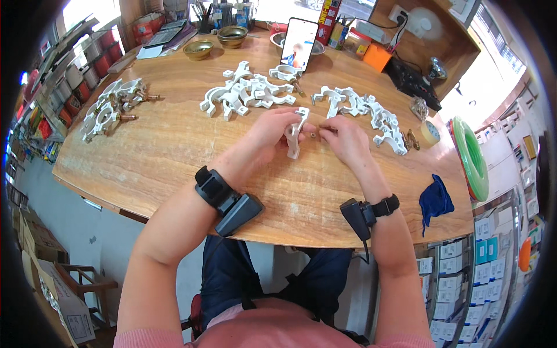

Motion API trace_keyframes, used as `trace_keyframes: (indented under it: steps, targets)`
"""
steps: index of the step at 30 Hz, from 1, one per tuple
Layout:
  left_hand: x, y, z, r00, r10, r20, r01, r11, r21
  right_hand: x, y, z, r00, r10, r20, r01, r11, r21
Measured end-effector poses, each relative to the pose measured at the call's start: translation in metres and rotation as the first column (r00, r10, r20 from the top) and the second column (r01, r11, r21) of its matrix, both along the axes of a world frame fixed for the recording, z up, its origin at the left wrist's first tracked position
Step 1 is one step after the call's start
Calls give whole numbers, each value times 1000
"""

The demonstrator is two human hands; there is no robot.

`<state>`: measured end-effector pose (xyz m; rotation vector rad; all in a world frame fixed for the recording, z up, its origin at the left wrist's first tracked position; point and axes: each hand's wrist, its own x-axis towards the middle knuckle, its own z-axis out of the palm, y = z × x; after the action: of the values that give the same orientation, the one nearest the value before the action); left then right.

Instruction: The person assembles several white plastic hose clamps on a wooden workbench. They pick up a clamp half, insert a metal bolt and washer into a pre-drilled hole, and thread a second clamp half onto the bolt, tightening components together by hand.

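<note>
My left hand (pixel 271 132) is closed around a white curved half of a pipe clamp (pixel 294 142), held upright above the wooden table. Just right of it, my right hand (pixel 347 139) has its thumb and fingers pinched together; what they hold is too small to make out. A small metal piece (pixel 313 135), perhaps a nut, shows between the two hands. Beyond them lies a pile of loose white clamp halves (pixel 238 93). More white clamp halves (pixel 362 107) form a curved row to the right. At the left are joined clamps (pixel 110 110) with brass-coloured bolts.
A phone (pixel 299 43) leans upright at the back, near brass-coloured bowls (pixel 232 36). Along the right stand a tape roll (pixel 430 131), a dark blue cloth pouch (pixel 436 198) and a green coil (pixel 469 156). The wooden table's (pixel 278 214) curved front edge is close to my body.
</note>
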<state>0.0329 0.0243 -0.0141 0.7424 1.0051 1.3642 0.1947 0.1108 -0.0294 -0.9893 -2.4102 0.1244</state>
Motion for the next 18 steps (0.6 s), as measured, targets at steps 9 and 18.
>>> trace_keyframes:
  steps: [9, 18]
  targets:
    - [7, -2, -1, 997, -75, -23, 78, 990, 118, -9, -16, 17, 773, -212, -598, -458, 466, -757]
    - [5, 0, -4, 993, -119, 23, 115, 985, 130, -6, -18, 19, 661, -224, -716, -664, 269, -697]
